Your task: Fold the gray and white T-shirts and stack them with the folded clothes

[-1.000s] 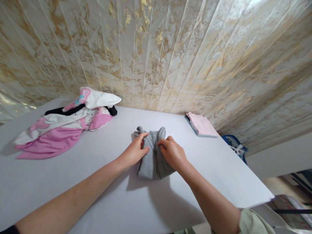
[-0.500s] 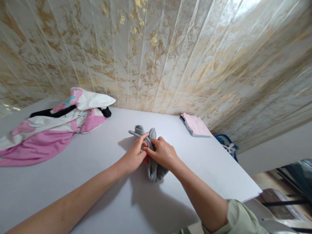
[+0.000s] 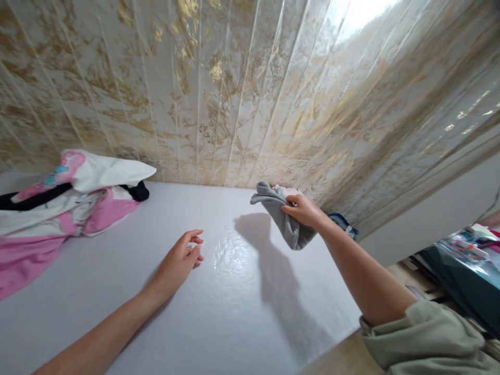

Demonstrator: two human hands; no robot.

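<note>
My right hand (image 3: 302, 210) grips a folded grey garment (image 3: 284, 216) and holds it above the table's right side, where it casts a long shadow. What kind of garment it is cannot be made out. Behind it, mostly covered, a bit of folded pink cloth (image 3: 288, 191) shows. My left hand (image 3: 183, 258) is empty, its fingers loosely curled and apart, low over the middle of the white table (image 3: 230, 291).
A loose heap of pink, white and black clothes (image 3: 97, 208) lies at the table's left. A patterned curtain (image 3: 211, 104) hangs along the back edge. Past the right edge are a blue item (image 3: 344, 224) and a dark-covered surface (image 3: 461, 276) with assorted things on it.
My right hand has lifted the grey garment off the table and carried it right, in front of the folded pink cloth. My left hand has let go and moved left. The view has turned right.
</note>
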